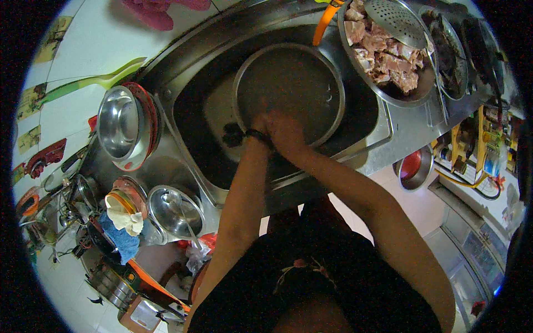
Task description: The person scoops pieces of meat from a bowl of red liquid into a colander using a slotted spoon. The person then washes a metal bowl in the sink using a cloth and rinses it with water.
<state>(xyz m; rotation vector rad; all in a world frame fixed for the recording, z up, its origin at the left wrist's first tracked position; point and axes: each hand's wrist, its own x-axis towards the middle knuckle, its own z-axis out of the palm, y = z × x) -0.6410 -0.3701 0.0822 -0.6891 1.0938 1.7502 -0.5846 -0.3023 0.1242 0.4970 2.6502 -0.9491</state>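
A large round metal basin [339, 89] of cloudy, brownish liquid stands in the steel sink [193, 145]. My left hand [260, 125], with a dark band at the wrist, and my right hand [285, 129] dip together into it near its lower edge. The fingers of both are sunk in the liquid, so what they hold, if anything, is hidden. Right of the sink, chunks of raw meat [387, 58] fill part of a metal bowl [366, 81], with a perforated steel skimmer [395, 21] resting over the meat.
An orange strap-like thing [325, 25] hangs at the sink's back rim. Stacked bowls [118, 123] stand left of the sink, and a steel bowl [177, 212] with a utensil sits nearer. A dark pan [445, 54] lies beyond the meat bowl. Cloths [120, 237] and pots crowd the lower left.
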